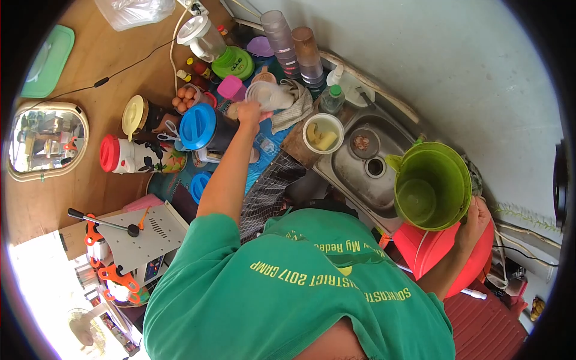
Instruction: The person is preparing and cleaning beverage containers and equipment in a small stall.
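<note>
My left hand (253, 116) reaches over the counter and grips a translucent plastic container (266, 95), blurred by motion. Just beside that container lie a folded checked cloth (294, 105) and a peach-coloured plastic cup or strainer (264, 75). A dark jug with a blue lid (198, 126) stands close to my left forearm. Out to the right, my right hand (477, 215) holds a green plastic pail (434, 184) by its rim side, tilted so that its inside shows. The pail hangs over the right end of a stainless steel sink (346, 173).
A white tub (323, 132) with yellowish pieces in liquid stands at the sink's left edge, near a green-capped bottle (333, 99). Behind are stacked plastic cups (281, 42), a blender (231, 63) and eggs (185, 99). A cup-sealing machine (135, 234) stands left; a red plastic object (468, 256) lies below the pail.
</note>
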`<action>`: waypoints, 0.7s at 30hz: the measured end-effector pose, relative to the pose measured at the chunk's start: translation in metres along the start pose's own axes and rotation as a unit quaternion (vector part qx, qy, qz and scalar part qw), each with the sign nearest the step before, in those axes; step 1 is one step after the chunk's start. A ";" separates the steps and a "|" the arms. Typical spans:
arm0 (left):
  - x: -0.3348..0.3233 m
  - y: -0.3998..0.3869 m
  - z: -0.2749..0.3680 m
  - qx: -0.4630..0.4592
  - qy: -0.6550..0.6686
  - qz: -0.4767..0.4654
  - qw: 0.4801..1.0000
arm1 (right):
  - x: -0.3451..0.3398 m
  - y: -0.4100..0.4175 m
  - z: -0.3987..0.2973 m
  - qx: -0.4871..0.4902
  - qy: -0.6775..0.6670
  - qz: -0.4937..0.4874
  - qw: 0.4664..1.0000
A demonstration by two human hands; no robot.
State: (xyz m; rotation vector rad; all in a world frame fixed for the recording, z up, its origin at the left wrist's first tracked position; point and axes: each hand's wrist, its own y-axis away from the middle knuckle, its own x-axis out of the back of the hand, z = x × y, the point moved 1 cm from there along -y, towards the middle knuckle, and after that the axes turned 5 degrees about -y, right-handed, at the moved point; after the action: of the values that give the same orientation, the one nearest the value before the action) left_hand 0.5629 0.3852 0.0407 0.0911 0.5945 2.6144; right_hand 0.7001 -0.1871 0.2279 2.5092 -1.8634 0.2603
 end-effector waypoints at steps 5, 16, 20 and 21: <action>0.027 0.013 -0.018 -0.001 -0.153 0.101 0.983 | -0.010 -0.007 0.007 0.031 0.011 0.001 0.999; 0.020 -0.005 -0.039 0.100 -0.063 0.061 0.991 | -0.039 -0.025 0.002 0.008 -0.012 -0.050 0.999; 0.026 0.004 -0.021 0.058 -0.184 0.066 0.979 | -0.043 -0.028 0.007 0.006 -0.007 -0.047 0.999; 0.032 0.002 -0.018 0.058 -0.205 0.043 0.976 | -0.042 -0.028 0.007 0.001 -0.011 -0.050 0.999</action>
State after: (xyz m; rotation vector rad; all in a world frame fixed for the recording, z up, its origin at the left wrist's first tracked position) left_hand 0.5305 0.3907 0.0245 0.6876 0.6007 2.5311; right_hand 0.7161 -0.1393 0.2176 2.6070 -1.7397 0.2356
